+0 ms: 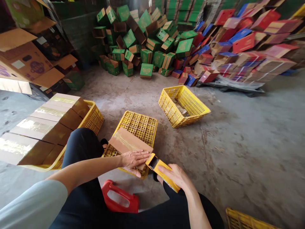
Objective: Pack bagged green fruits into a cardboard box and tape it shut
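Note:
A flat-topped brown cardboard box (127, 140), with shiny clear tape along its top, lies on an upside-down yellow plastic crate (143, 122). My left hand (135, 160) rests flat on the box's near right part, fingers stretched out. In my right hand (177, 178) is a long yellow tool, apparently a tape dispenser (164, 173), with a dark opening near its front. Its front end is at the box's right corner, close to my left fingertips; whether it touches the box I cannot tell. My right fingers wrap around its body.
To the left, taped brown boxes (51, 111) fill a yellow crate (95, 119). Another yellow crate (197, 106) stands ahead with scraps inside. A red plastic piece (133, 203) lies between my legs. Green boxes (146, 70) and red-and-blue boxes (243, 43) are heaped behind.

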Action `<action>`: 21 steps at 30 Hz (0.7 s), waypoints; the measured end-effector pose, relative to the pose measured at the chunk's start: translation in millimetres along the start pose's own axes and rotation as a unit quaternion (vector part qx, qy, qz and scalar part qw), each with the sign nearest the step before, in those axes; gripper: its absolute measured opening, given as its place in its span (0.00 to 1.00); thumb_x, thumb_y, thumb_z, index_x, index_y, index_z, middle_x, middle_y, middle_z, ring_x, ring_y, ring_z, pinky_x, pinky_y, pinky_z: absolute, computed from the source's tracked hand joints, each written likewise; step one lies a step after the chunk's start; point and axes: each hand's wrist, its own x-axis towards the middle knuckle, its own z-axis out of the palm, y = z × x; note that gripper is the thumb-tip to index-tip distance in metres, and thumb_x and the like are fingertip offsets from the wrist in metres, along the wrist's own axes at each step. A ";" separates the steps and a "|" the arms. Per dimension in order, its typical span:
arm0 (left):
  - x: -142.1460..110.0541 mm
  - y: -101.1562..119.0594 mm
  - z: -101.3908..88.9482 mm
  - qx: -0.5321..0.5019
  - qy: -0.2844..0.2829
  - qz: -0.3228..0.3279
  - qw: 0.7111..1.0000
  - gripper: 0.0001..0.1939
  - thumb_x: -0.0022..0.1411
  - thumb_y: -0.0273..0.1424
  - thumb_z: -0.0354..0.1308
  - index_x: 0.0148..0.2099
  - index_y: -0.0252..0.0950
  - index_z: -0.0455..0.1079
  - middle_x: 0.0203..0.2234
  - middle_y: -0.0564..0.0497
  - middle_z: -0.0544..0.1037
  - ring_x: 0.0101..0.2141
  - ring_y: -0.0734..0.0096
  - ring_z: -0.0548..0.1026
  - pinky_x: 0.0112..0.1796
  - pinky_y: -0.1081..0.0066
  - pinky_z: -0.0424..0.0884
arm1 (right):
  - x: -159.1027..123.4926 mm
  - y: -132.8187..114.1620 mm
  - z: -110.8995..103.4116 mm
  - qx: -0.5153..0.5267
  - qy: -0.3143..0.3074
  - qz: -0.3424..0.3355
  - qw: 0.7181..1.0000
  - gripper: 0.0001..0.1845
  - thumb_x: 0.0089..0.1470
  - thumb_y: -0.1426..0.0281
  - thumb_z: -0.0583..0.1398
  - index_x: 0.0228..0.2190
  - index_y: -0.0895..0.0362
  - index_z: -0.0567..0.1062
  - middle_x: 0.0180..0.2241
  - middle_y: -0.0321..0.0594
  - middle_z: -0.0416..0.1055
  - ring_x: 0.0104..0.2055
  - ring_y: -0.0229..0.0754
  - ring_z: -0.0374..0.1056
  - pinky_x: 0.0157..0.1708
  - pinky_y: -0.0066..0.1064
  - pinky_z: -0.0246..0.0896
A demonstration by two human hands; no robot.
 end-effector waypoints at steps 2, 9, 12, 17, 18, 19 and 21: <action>-0.5 -1.9 0.2 -0.002 -0.003 -0.004 1.000 0.58 0.67 0.62 0.53 0.78 0.25 0.40 0.75 0.32 0.47 0.74 0.47 0.44 0.72 0.52 0.45 | -0.5 3.0 -1.4 0.014 -0.012 0.002 1.000 0.27 0.58 0.44 0.60 0.25 0.54 0.74 0.24 0.43 0.80 0.27 0.45 0.75 0.23 0.29 0.60; -0.9 -4.8 3.0 0.008 -0.001 0.009 1.000 0.55 0.69 0.62 0.50 0.78 0.24 0.43 0.75 0.32 0.46 0.75 0.50 0.43 0.72 0.53 0.42 | -14.5 27.4 -10.4 0.048 -0.030 -0.008 0.998 0.25 0.59 0.45 0.59 0.35 0.55 0.78 0.29 0.40 0.81 0.27 0.44 0.75 0.23 0.28 0.60; -2.1 -2.3 0.7 0.010 0.000 0.003 1.000 0.54 0.69 0.61 0.51 0.78 0.26 0.41 0.75 0.33 0.47 0.74 0.50 0.45 0.72 0.53 0.44 | -17.9 30.0 -8.9 0.043 -0.021 -0.008 0.999 0.25 0.59 0.45 0.60 0.34 0.55 0.78 0.27 0.40 0.80 0.26 0.44 0.74 0.22 0.28 0.58; 8.2 0.6 -11.2 0.009 0.000 0.003 1.000 0.51 0.70 0.61 0.50 0.79 0.33 0.39 0.74 0.35 0.50 0.74 0.50 0.49 0.71 0.51 0.46 | -16.4 26.7 -5.7 0.002 0.005 -0.008 1.000 0.28 0.57 0.43 0.61 0.26 0.56 0.76 0.25 0.41 0.79 0.27 0.45 0.75 0.24 0.28 0.57; 13.5 -0.3 -13.0 0.009 0.000 0.007 1.000 0.50 0.71 0.60 0.49 0.79 0.33 0.38 0.74 0.35 0.52 0.74 0.51 0.49 0.71 0.51 0.46 | -16.2 26.2 -5.9 -0.011 0.009 -0.011 1.000 0.29 0.57 0.42 0.61 0.26 0.56 0.77 0.26 0.42 0.79 0.29 0.46 0.76 0.25 0.28 0.57; 19.6 -1.8 -14.3 0.007 0.001 0.011 1.000 0.48 0.72 0.58 0.47 0.79 0.33 0.39 0.74 0.35 0.54 0.74 0.51 0.49 0.71 0.51 0.46 | -16.2 25.9 -6.2 -0.020 0.011 -0.015 1.000 0.29 0.57 0.42 0.61 0.26 0.56 0.77 0.27 0.43 0.80 0.31 0.47 0.76 0.26 0.28 0.57; 31.6 -6.1 -14.9 0.001 0.003 0.016 1.000 0.45 0.74 0.56 0.45 0.78 0.31 0.39 0.71 0.33 0.59 0.73 0.51 0.51 0.71 0.51 0.47 | -17.3 25.1 -7.1 -0.021 0.014 -0.014 1.000 0.29 0.56 0.42 0.61 0.27 0.56 0.78 0.28 0.43 0.81 0.33 0.47 0.77 0.27 0.28 0.58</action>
